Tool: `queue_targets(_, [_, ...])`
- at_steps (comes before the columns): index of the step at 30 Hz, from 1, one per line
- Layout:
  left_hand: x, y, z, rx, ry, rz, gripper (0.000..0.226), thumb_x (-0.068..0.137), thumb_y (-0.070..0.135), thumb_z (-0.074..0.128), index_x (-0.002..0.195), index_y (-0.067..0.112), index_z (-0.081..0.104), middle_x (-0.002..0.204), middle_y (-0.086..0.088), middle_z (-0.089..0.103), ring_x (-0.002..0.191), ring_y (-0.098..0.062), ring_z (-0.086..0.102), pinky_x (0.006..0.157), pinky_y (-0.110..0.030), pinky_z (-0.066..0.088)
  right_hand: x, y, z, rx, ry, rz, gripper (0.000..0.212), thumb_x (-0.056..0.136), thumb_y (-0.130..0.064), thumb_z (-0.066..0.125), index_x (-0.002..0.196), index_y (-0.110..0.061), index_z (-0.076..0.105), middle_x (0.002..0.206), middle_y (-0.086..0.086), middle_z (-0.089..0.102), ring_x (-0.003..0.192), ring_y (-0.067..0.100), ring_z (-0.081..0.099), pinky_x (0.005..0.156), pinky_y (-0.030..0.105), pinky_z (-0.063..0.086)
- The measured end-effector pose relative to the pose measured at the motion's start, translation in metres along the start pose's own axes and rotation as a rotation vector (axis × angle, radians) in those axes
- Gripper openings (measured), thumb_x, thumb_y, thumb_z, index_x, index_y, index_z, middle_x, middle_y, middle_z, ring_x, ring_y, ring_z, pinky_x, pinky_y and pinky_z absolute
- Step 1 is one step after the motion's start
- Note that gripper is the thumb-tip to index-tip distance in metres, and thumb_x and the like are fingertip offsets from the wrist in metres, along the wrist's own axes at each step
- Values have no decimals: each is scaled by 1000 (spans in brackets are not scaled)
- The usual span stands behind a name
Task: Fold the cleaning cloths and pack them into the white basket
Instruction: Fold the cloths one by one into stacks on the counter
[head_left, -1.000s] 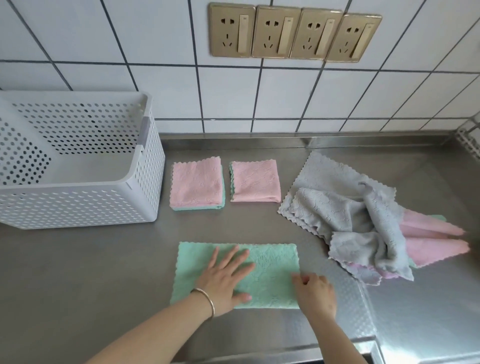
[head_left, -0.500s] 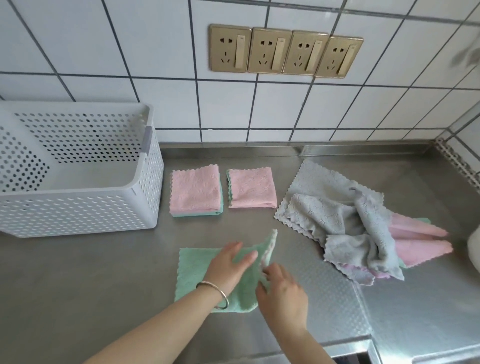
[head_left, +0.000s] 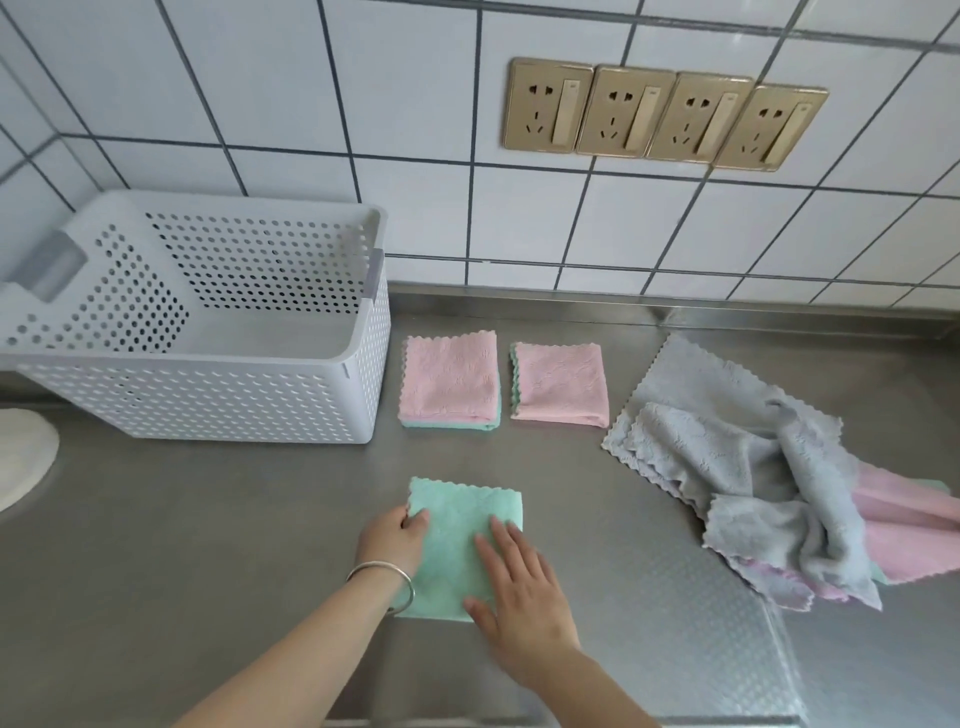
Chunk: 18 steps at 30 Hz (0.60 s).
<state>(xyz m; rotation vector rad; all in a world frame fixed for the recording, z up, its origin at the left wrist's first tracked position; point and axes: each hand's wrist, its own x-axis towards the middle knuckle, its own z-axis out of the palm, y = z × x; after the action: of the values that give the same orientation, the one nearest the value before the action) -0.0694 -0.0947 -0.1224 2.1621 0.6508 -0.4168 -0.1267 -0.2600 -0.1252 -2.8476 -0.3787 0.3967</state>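
A green cloth (head_left: 457, 525), folded into a square, lies on the steel counter (head_left: 208, 545) near the front. My left hand (head_left: 390, 540) grips its left edge, thumb on top. My right hand (head_left: 519, 592) lies flat on its right half, fingers spread. Two folded stacks sit behind it: a pink cloth over a green one (head_left: 449, 382), and a folded pink cloth (head_left: 561, 384). The white perforated basket (head_left: 208, 400) stands at the left with nothing visible inside. A loose heap of grey cloths (head_left: 743, 457) and pink cloths (head_left: 904, 530) lies at the right.
A white tiled wall with a row of gold sockets (head_left: 665, 119) rises behind the counter. A white round object (head_left: 21, 457) shows at the left edge. The counter's front edge runs just below my forearms.
My right hand has carried the green cloth's right half over to the left, so the long strip is now a square. Both hands now rest on it. The view has shifted left.
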Motion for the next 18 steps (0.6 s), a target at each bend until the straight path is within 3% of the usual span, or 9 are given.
queue_targets(2, [3,-5,1,28,3,-39,38,89,29,51,57,14,37,56,-3,41,65,-27,40,61,-30,31,3,2,5,-18,-52,16,61,76,-58,38,126,-24,46,134,-2,56,127,15,36,106,29,12])
queue_targets(5, [3,-9,3,76,9,-75,35,89,32,51,60,14,41,65,-7,50,70,-28,47,63,-29,34,5,1,8,-35,-99,13,61,75,-57,39,126,-24,48,134,-3,56,127,16,36,104,33,18])
queue_targets(8, [3,-11,5,111,19,-84,39,88,34,52,58,15,37,59,-2,47,71,-28,47,63,-28,34,7,3,12,-42,-84,18,61,75,-55,37,126,-24,45,134,-3,57,127,16,36,101,34,24])
queue_targets(12, [3,-12,6,153,50,-78,29,84,41,56,67,20,47,75,-2,58,78,-28,55,65,-28,38,8,8,20,-62,-46,10,60,75,-52,38,128,-24,44,134,-3,56,128,16,36,104,34,19])
queue_targets(15, [2,-18,8,220,152,-63,32,78,50,60,93,22,55,100,0,60,95,-26,60,72,-31,43,10,8,21,-26,13,6,58,71,-49,42,124,-25,46,128,-4,60,121,15,41,98,33,33])
queue_targets(18, [-2,-21,11,310,244,-49,43,73,56,63,101,23,59,113,-4,49,109,-26,49,85,-35,44,11,3,8,106,140,239,54,65,-39,67,112,-19,50,104,-2,62,94,17,57,73,27,54])
